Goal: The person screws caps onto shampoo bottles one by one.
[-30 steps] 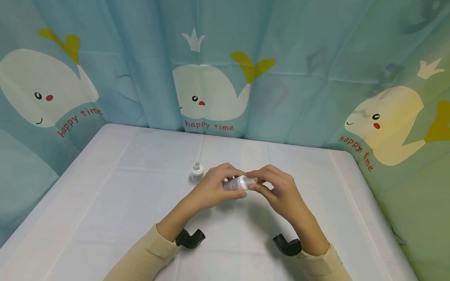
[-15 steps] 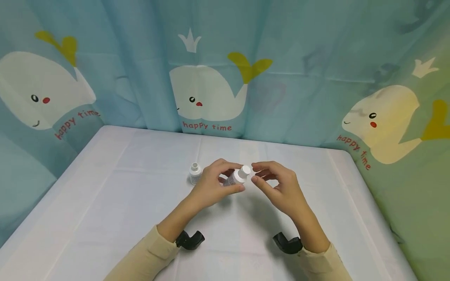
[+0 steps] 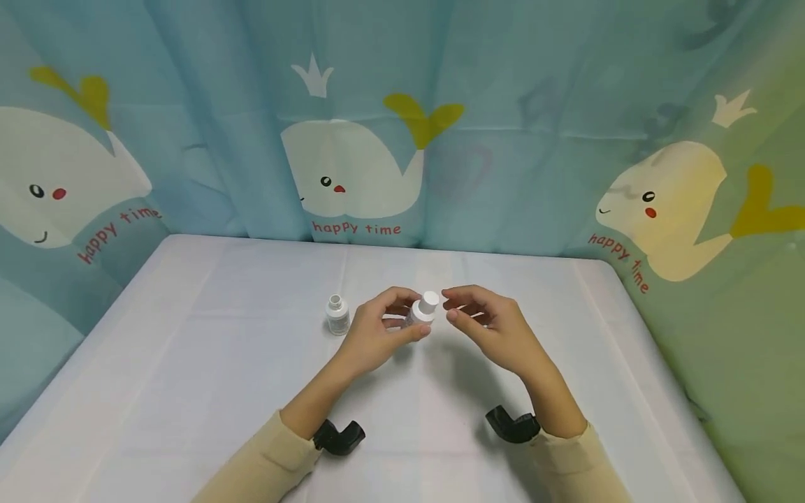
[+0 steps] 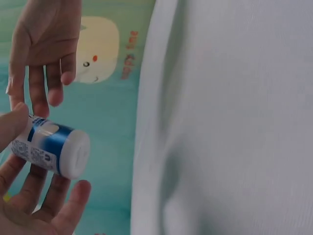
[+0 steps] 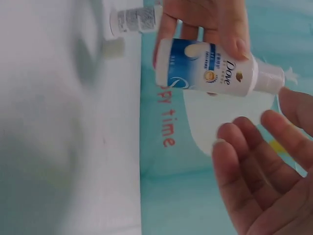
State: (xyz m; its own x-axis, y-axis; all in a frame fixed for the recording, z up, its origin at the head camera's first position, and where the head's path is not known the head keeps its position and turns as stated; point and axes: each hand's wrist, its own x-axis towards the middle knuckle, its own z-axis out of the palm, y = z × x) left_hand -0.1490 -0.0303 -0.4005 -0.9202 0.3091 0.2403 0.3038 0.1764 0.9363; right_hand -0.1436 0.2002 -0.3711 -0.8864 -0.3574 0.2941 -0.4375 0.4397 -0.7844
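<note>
My left hand (image 3: 374, 335) grips a small white-and-blue Dove bottle (image 5: 210, 68) between thumb and fingers, above the table. A white cap (image 3: 430, 302) sits on its neck, and the bottle stands nearly upright with a slight lean. To its right is my right hand (image 3: 497, 328), fingers loosely bent and holding nothing, a small gap from the cap in the head view. The left wrist view shows the bottle's flat white base (image 4: 76, 154). Just left of my left hand, a second small white bottle (image 3: 337, 318) stands on the table with an uncapped neck.
A white cloth covers the table (image 3: 220, 391). Behind it and at the right hangs a blue-green curtain (image 3: 503, 175) printed with whales. A black curved wrist mount (image 3: 339, 439) sits at the left cuff, another black mount (image 3: 512, 425) at the right.
The bottle in my left hand has tipped from leaning right to nearly upright. My right hand's fingers have come off the cap and loosened. The head view has shifted slightly right.
</note>
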